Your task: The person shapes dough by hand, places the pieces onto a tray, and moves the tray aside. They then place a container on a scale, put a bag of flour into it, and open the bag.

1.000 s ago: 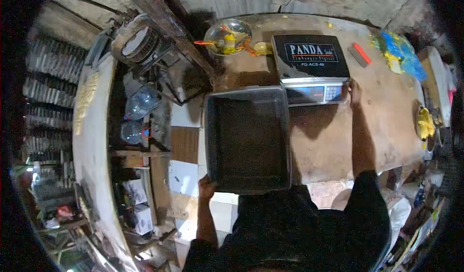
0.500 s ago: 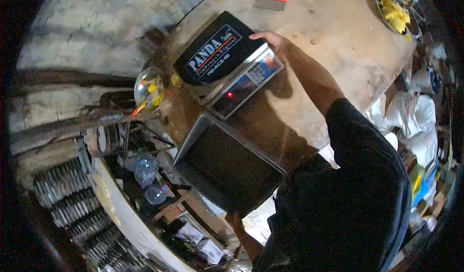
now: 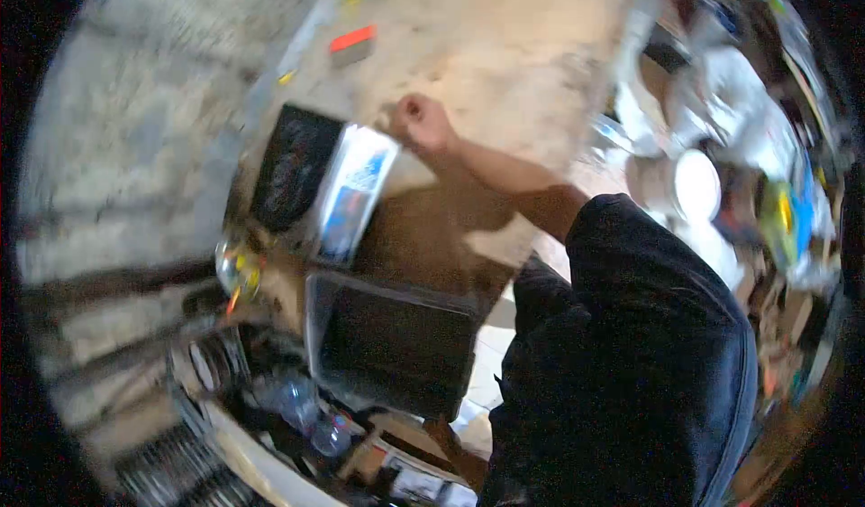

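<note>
The black tray (image 3: pixel 392 349) is tilted beside the scale, with my left hand (image 3: pixel 441 432) at its lower edge; the fingers are mostly hidden. A scale with a black top (image 3: pixel 297 169) and a silver display panel (image 3: pixel 356 191) stands on the table (image 3: pixel 505 47). Just past the panel's upper corner, my right hand (image 3: pixel 423 127) is curled into a loose fist above the table, blurred, with nothing visible in it.
A red and grey block (image 3: pixel 352 45) lies farther back on the table. A clear container with colourful items (image 3: pixel 236 271) is by the scale's left corner. Plastic bottles (image 3: pixel 331 435) are below the tray. White bags (image 3: pixel 734 88) and a white round item (image 3: pixel 696 187) are at the right.
The view has swung, shifting the scale and tray leftward and down. My right hand has come off the scale's corner, and its fingers have curled. My left hand stays at the tray.
</note>
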`<state>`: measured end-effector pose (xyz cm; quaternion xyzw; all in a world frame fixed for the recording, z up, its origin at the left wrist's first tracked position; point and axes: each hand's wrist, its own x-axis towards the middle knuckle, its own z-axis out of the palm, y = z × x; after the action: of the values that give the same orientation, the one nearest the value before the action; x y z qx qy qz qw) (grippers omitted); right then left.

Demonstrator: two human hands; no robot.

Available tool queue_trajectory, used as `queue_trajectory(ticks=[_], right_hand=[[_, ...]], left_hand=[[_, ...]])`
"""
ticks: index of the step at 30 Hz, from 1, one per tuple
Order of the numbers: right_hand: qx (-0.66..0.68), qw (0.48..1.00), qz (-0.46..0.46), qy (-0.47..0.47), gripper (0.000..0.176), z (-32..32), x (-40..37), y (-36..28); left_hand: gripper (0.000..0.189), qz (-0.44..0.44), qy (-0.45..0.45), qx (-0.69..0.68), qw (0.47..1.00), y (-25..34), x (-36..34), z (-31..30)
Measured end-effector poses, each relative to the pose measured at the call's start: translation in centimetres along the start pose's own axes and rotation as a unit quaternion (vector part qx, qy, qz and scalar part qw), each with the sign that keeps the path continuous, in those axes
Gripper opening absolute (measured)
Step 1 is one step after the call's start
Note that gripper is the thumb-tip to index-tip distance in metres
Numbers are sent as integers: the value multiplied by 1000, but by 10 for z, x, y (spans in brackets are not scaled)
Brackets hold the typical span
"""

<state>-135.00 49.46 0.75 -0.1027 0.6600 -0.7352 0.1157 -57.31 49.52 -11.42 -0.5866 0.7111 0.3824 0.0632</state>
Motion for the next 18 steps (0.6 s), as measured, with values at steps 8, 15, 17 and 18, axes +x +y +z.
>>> queue_trajectory(ticks=[8, 15, 17, 18], right_hand=[[-384, 918, -54, 84, 28, -317, -368, 91], [-484, 749, 448, 62, 45, -531, -733, 163], [-416, 721, 499, 242, 46, -538, -802, 142], [-426, 664, 528, 314, 46, -547, -831, 156]], left_hand=[[70, 232, 289, 99, 923, 89, 44, -30], [67, 270, 530, 58, 802, 228, 48, -50], [56, 271, 506, 183, 798, 279, -6, -10], [56, 278, 502, 180, 799, 301, -24, 20]])
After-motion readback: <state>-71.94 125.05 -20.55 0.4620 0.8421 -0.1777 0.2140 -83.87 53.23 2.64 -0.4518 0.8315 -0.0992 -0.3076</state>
